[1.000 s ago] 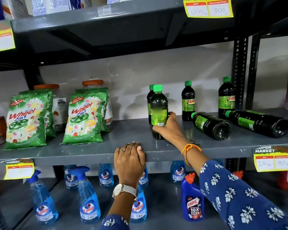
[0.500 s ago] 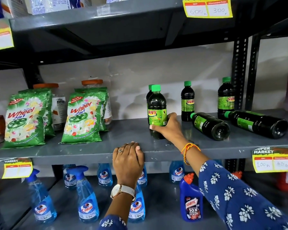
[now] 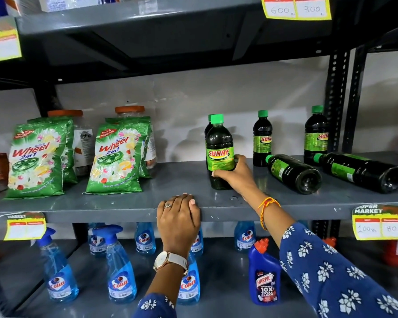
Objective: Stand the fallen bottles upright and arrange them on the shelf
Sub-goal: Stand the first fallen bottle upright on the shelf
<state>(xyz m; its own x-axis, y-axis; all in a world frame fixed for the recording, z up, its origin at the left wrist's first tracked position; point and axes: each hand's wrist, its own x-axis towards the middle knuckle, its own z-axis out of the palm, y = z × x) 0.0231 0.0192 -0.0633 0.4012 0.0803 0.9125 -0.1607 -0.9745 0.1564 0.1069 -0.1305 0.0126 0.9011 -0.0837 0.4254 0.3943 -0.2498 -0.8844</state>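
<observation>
The right hand is wrapping its fingers and thumb around the lower half of the front Sunny bottle, which is standing upright on the grey shelf with its label facing forward. Directly behind that bottle, another green-capped bottle is standing almost hidden, only its cap and shoulder showing. To the right of the held bottle, 2 more upright bottles are standing toward the back wall: the nearer one and the farther one by the slotted upright post. In front of those, 2 fallen bottles are lying on their sides, bases toward the camera: the first fallen bottle just right of the held bottle, and the second fallen bottle farther right, near the shelf's end.

The left hand is resting over the front edge of the shelf, just left of and below the held bottle, fingers together and curled over the lip, holding nothing.

Well left of the held bottle, 2 groups of green Wheel detergent packs are leaning upright. On the tier below, blue Colin spray bottles and a dark blue Harpic bottle are standing.
</observation>
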